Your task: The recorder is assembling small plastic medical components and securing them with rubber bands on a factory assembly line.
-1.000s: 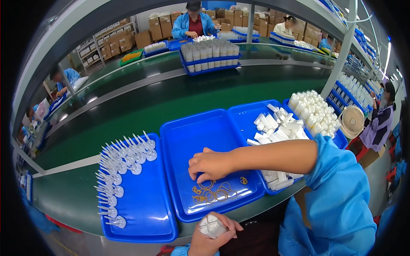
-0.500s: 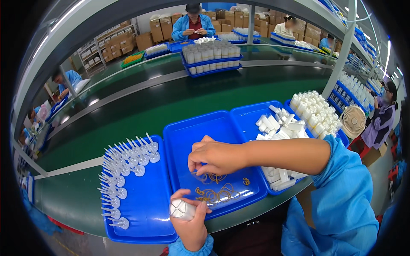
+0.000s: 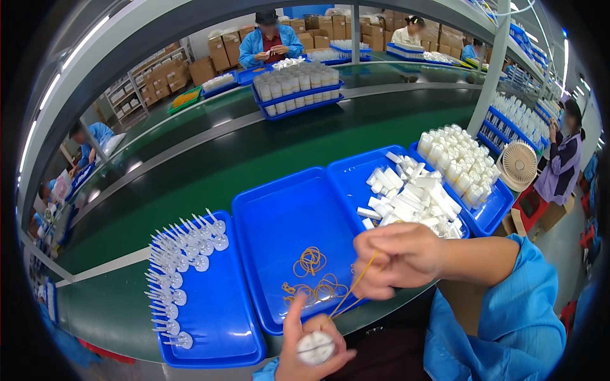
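Observation:
Near the tray's front edge, my left hand (image 3: 291,340) is wrapped round a white cylindrical bundle (image 3: 316,348), its end face showing several wedge-like sections. My right hand (image 3: 399,257), up and to the right, pinches a yellow rubber band (image 3: 363,277). The band is stretched taut from its fingers down to the left hand beside the bundle; exactly where it loops is hidden. Behind the hands, more rubber bands (image 3: 310,261) lie loose in the middle blue tray (image 3: 279,219). The right hand blurs slightly and overlaps the tray of white pieces.
On the left, a blue tray (image 3: 222,305) bears clear stemmed plastic parts (image 3: 175,263). White blocks (image 3: 422,200) fill the tray at right; beyond it stand banded white bundles (image 3: 457,162). A fan (image 3: 518,164) sits farther right. Stacked trays (image 3: 298,105) are across the green conveyor (image 3: 210,165). Co-workers sit around.
My right hand has come up from the middle tray with a rubber band and pulled it out to the right. The left hand has moved lower and right, turning the bundle's end.

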Demonstrator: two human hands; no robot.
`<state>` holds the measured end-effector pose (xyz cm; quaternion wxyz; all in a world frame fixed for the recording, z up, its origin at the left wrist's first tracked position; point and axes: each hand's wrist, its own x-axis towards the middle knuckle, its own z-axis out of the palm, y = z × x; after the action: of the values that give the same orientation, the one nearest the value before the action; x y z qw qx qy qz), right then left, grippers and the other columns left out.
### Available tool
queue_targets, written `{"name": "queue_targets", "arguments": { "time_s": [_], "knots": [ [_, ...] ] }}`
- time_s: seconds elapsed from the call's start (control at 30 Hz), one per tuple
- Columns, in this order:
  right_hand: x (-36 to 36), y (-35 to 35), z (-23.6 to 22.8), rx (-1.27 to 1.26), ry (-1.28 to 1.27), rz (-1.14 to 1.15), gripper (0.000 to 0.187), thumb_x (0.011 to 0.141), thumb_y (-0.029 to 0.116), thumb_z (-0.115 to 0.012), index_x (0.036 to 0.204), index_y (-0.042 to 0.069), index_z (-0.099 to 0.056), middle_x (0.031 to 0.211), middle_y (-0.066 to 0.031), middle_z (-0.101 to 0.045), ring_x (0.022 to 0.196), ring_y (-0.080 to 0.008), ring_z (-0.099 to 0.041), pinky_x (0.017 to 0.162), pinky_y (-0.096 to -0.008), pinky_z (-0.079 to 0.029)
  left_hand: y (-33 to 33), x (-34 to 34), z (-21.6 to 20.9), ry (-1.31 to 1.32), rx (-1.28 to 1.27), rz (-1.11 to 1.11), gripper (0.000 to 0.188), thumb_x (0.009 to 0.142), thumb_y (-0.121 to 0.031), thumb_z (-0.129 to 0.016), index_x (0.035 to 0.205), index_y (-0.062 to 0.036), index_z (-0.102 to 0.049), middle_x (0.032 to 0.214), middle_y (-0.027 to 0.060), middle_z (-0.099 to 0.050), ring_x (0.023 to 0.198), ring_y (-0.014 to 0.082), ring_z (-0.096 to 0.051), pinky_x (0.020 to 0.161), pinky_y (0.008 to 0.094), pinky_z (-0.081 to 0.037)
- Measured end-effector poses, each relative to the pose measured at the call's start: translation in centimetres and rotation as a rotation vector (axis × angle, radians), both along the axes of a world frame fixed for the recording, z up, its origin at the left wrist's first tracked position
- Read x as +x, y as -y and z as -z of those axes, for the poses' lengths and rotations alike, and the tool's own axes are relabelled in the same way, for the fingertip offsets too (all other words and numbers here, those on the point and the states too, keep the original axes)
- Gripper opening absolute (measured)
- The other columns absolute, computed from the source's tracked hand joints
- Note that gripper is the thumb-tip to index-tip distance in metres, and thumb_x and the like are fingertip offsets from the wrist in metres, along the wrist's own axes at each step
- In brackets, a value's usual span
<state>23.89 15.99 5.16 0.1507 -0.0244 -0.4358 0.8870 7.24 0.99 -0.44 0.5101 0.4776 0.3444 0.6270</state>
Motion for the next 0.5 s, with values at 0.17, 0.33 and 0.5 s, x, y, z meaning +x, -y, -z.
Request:
{"name": "queue_targets", "arguments": {
  "time_s": [0.17,0.33,0.5],
  "knots": [
    [1.4,4.3,-0.9,1.178,0.006,-0.033,0.03,0.091,0.029,-0.049,0.085,0.0,-0.056,0.062,-0.007,-0.053,0.052,-0.0206,-0.045,0.058,-0.031,-0.041,-3.0,2.1,0.7,-0.612,0.038,-0.31,0.102,0.068,0.003,-0.068,0.137,0.0016,0.007,0.079,0.0078,-0.056,0.068,0.0158,-0.057,0.066,0.0238,-0.044],
    [3.3,5.8,2.8,0.445,-0.373,-0.196,0.024,0.089,0.017,-0.048,0.078,-0.001,-0.059,0.072,-0.0106,-0.06,0.063,-0.027,-0.056,0.07,-0.0429,-0.041,-3.0,1.3,0.4,0.328,-0.27,0.211,0.107,0.069,0.012,-0.061,0.138,-0.0057,0.019,0.075,0.0075,-0.053,0.065,0.0149,-0.057,0.062,0.0282,-0.047],
    [5.4,5.3,3.6,-0.072,-0.127,0.171,0.039,0.091,0.002,-0.04,0.13,0.0,-0.039,0.13,-0.0266,-0.04,0.088,-0.0349,-0.063,0.068,-0.0362,-0.053,-1.5,4.1,-1.1,-0.179,0.176,-0.333,0.104,0.069,0.007,-0.067,0.14,-0.0096,0.007,0.075,0.0077,-0.054,0.067,0.0154,-0.054,0.068,0.0293,-0.047]
  ]
}}
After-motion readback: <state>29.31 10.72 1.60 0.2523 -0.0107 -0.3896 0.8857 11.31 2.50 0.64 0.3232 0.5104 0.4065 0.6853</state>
